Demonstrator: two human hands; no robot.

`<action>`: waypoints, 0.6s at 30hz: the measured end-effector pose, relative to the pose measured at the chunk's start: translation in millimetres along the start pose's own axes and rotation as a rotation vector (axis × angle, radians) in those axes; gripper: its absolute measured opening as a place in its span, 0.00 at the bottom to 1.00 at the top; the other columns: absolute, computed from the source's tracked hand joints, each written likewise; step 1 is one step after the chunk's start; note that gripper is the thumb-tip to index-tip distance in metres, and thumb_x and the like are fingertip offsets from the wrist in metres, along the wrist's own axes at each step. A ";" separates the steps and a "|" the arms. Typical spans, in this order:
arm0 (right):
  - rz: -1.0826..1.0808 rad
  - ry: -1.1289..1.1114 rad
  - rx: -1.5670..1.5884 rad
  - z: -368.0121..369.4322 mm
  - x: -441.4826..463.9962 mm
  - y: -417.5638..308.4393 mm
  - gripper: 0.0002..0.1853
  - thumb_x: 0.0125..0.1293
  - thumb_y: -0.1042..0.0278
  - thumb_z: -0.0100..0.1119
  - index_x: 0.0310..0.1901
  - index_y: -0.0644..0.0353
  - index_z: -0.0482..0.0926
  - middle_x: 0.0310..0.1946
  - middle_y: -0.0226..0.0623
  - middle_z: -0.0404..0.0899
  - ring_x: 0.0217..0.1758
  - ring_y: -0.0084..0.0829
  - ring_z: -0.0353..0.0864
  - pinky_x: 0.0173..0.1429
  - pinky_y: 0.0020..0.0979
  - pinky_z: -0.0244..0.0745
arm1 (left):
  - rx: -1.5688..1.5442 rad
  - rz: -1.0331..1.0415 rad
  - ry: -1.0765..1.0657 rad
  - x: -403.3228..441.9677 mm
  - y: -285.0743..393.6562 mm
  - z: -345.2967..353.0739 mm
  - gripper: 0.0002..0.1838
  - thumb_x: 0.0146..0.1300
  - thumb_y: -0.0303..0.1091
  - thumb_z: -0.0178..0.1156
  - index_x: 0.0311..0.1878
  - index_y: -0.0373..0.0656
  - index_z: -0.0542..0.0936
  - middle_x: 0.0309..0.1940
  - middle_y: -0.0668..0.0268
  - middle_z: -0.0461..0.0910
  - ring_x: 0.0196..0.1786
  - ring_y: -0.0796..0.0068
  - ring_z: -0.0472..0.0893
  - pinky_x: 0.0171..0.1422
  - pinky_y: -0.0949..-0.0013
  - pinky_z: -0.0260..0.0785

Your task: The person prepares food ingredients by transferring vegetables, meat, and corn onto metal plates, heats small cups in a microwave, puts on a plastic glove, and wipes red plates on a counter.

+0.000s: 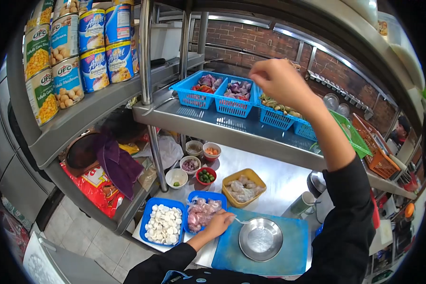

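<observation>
My left hand (218,224) is closed in a pinch at the edge of a blue tray (224,199) of pink meat portions (201,212). A thin whitish strip (241,221) sticks out from its fingertips, too small to name. To its right, a round metal bowl (265,253) sits on a blue cutting board (293,255); something clear and shiny shows in its middle. My right hand (281,85) is raised above the shelf, near the blue baskets (234,108). Its fingers are curled together, and whatever they hold, if anything, is hidden.
Left of the meat, a blue tray (143,225) holds white round slices. Behind stand a yellow tub (241,204) of pale pieces, several small bowls (176,183) and a mug (302,204). The steel shelf edge (222,128) crosses above the counter. Cans (68,80) fill the left shelf.
</observation>
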State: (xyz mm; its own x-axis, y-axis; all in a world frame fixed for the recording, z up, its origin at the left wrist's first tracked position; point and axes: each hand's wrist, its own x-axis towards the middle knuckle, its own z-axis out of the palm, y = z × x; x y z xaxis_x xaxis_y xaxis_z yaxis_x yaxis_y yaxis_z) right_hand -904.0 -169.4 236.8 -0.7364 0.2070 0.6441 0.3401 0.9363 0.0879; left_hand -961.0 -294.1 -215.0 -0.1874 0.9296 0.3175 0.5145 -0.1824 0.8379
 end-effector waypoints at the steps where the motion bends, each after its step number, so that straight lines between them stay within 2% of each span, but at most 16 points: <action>1: -0.045 -0.082 -0.002 13.0 15.0 6.4 0.09 0.50 0.70 0.58 0.34 0.61 0.82 0.28 0.47 0.81 0.32 0.45 0.81 0.42 0.38 0.75 | 0.057 0.041 -0.080 7.0 -10.0 10.6 0.15 0.55 0.27 0.56 0.47 0.42 0.78 0.38 0.53 0.75 0.43 0.54 0.76 0.49 0.61 0.69; 3: -0.106 -0.313 0.005 40.7 43.1 18.3 0.10 0.49 0.69 0.60 0.35 0.61 0.82 0.31 0.45 0.82 0.33 0.42 0.82 0.42 0.37 0.76 | 0.124 0.065 -0.247 15.0 -13.3 19.7 0.19 0.55 0.26 0.54 0.53 0.42 0.75 0.44 0.50 0.72 0.47 0.51 0.74 0.53 0.59 0.68; 4: -0.120 -0.462 0.016 52.8 54.6 21.1 0.11 0.49 0.68 0.61 0.35 0.61 0.82 0.32 0.44 0.82 0.33 0.39 0.82 0.41 0.36 0.77 | 0.129 0.070 -0.245 16.8 -9.5 18.6 0.19 0.55 0.26 0.54 0.53 0.42 0.75 0.44 0.50 0.72 0.47 0.51 0.74 0.53 0.59 0.68; 5: -0.120 -0.456 0.015 64.3 64.3 23.8 0.11 0.49 0.68 0.61 0.35 0.61 0.82 0.32 0.44 0.82 0.33 0.39 0.82 0.41 0.36 0.77 | 0.099 0.078 -0.284 16.8 -6.1 17.1 0.20 0.55 0.25 0.54 0.53 0.42 0.74 0.44 0.49 0.72 0.48 0.51 0.74 0.54 0.59 0.67; 7: 0.108 -0.925 -0.052 78.9 78.7 25.6 0.12 0.51 0.69 0.60 0.38 0.60 0.82 0.32 0.43 0.82 0.31 0.34 0.83 0.35 0.34 0.78 | 0.092 0.066 -0.336 15.7 2.6 10.2 0.21 0.56 0.24 0.53 0.55 0.42 0.73 0.47 0.48 0.72 0.50 0.50 0.73 0.56 0.60 0.66; 8: 0.108 -0.923 -0.051 82.0 83.1 29.7 0.12 0.51 0.69 0.60 0.38 0.60 0.82 0.32 0.43 0.82 0.31 0.34 0.83 0.35 0.34 0.78 | 0.094 0.066 -0.336 13.3 6.3 5.8 0.21 0.56 0.24 0.53 0.55 0.42 0.73 0.47 0.48 0.72 0.50 0.50 0.73 0.56 0.60 0.66; 10: 0.182 -1.120 0.122 84.2 89.9 36.2 0.11 0.52 0.70 0.58 0.38 0.60 0.81 0.30 0.42 0.81 0.29 0.31 0.82 0.30 0.31 0.78 | 0.298 0.244 -0.131 6.8 24.8 -12.7 0.22 0.59 0.27 0.54 0.59 0.45 0.71 0.48 0.53 0.73 0.51 0.58 0.74 0.55 0.63 0.67; 11: 0.181 -1.118 0.117 84.4 90.4 39.8 0.11 0.52 0.70 0.58 0.38 0.60 0.81 0.30 0.42 0.81 0.29 0.31 0.82 0.30 0.31 0.78 | 0.298 0.248 -0.128 7.6 37.1 -28.3 0.22 0.59 0.27 0.54 0.59 0.45 0.71 0.48 0.53 0.73 0.51 0.58 0.74 0.55 0.63 0.67; 13: 0.147 -1.157 0.277 85.6 85.1 44.2 0.12 0.50 0.74 0.58 0.38 0.61 0.80 0.30 0.43 0.81 0.29 0.31 0.82 0.31 0.29 0.78 | 0.036 0.331 -0.318 26.1 98.4 -99.1 0.20 0.59 0.30 0.57 0.57 0.44 0.73 0.48 0.56 0.75 0.49 0.62 0.76 0.54 0.65 0.68; 14: 0.145 -1.154 0.274 85.9 82.2 43.2 0.12 0.50 0.74 0.58 0.38 0.61 0.80 0.30 0.43 0.81 0.29 0.31 0.82 0.31 0.29 0.78 | 0.052 0.363 -0.317 34.5 128.4 -136.5 0.18 0.58 0.31 0.58 0.54 0.44 0.75 0.46 0.58 0.77 0.47 0.64 0.77 0.52 0.66 0.69; 15: 0.101 -1.058 0.195 85.1 78.0 41.8 0.11 0.48 0.74 0.59 0.37 0.62 0.80 0.29 0.42 0.81 0.28 0.30 0.82 0.31 0.29 0.79 | 0.067 0.394 -0.317 46.3 157.5 -172.7 0.17 0.58 0.32 0.59 0.51 0.44 0.77 0.44 0.60 0.78 0.46 0.65 0.78 0.50 0.67 0.70; 16: 0.059 -0.962 0.118 83.6 74.5 40.9 0.11 0.47 0.75 0.59 0.36 0.62 0.80 0.28 0.41 0.82 0.27 0.30 0.82 0.31 0.28 0.79 | 0.166 0.597 -0.127 63.5 181.7 -201.7 0.11 0.56 0.31 0.60 0.44 0.44 0.81 0.37 0.62 0.81 0.40 0.68 0.80 0.45 0.68 0.72; 17: 0.066 -0.918 0.123 80.3 73.2 40.2 0.12 0.45 0.76 0.62 0.36 0.62 0.80 0.26 0.39 0.81 0.26 0.29 0.83 0.31 0.29 0.79 | 0.358 0.708 0.058 81.7 200.3 -228.3 0.07 0.54 0.29 0.62 0.38 0.42 0.82 0.33 0.62 0.81 0.37 0.69 0.81 0.41 0.69 0.73; 18: 0.065 -0.916 0.123 74.1 73.5 41.1 0.12 0.45 0.76 0.62 0.36 0.62 0.80 0.26 0.39 0.81 0.26 0.29 0.83 0.31 0.29 0.79 | 0.328 0.680 0.109 102.9 223.5 -253.0 0.06 0.53 0.27 0.62 0.35 0.41 0.82 0.31 0.63 0.82 0.35 0.70 0.81 0.40 0.69 0.73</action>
State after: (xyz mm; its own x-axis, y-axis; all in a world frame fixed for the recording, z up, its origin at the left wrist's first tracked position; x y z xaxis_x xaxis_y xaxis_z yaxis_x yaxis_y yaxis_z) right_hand -987.5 -94.7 231.4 -0.9107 0.3545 -0.2121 0.3711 0.9276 -0.0425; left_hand -1077.0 -320.3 117.3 0.1873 0.6064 0.7728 0.7650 -0.5836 0.2725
